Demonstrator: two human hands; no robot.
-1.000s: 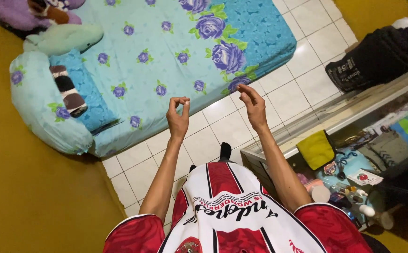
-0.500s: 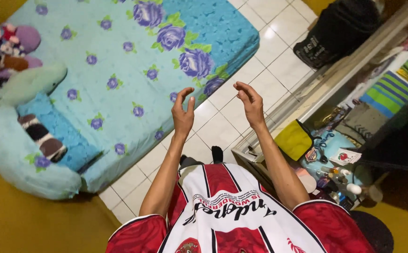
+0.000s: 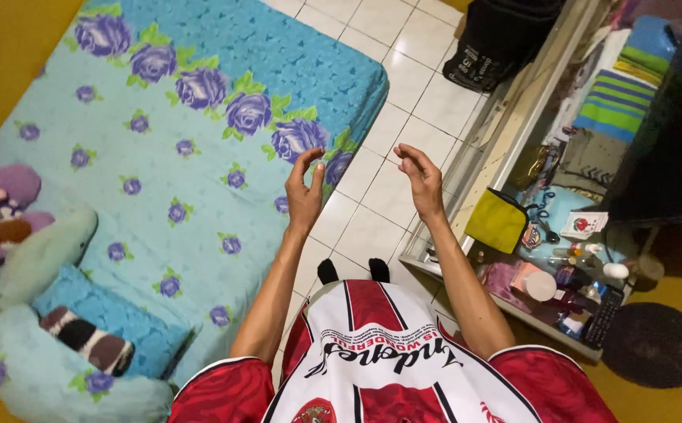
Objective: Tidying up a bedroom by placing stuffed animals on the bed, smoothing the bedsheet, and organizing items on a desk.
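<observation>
— What are the hands doing?

— Both are raised in front of the chest, empty. The left hand (image 3: pixel 305 192) has its fingers loosely curled, thumb apart from them, gripping nothing. The right hand (image 3: pixel 421 178) is much the same, fingers bent and slack, holding nothing. The two are near each other but not touching.

— What lies under them?

— White floor tiles (image 3: pixel 388 176). The left hand hangs over the edge of a mattress (image 3: pixel 161 141) in a blue sheet with purple roses.

— Any containers?

— A glass-topped cabinet (image 3: pixel 505 117) stands just right of the right hand. Inside it sit a yellow pouch (image 3: pixel 499 221), a pink round-lidded jar (image 3: pixel 535 283), small bottles, a remote (image 3: pixel 602 316) and folded striped cloth (image 3: pixel 613 100). A black bag (image 3: pixel 497 39) stands on the floor beyond it.

— And on the mattress?

— At its left end, pillows (image 3: pixel 66 368) and plush toys (image 3: pixel 4 211).
</observation>
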